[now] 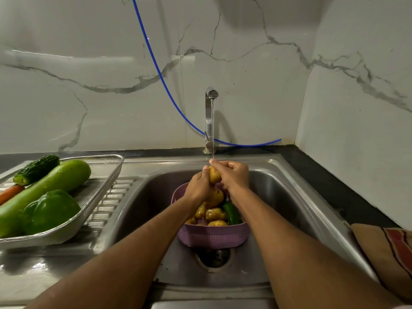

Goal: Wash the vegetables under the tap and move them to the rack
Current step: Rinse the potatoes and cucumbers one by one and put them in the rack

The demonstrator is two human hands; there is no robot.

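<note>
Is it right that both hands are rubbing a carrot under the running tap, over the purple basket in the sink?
Not quite. The head view shows both hands, left and right, holding a potato, not a carrot, under the running tap, over the purple basket in the sink.

- We count six potatoes [215,214], one of them held up.
- We see two green peppers [51,210].
- One carrot [10,192], one cucumber [36,169], one long pale gourd [49,186].
</note>
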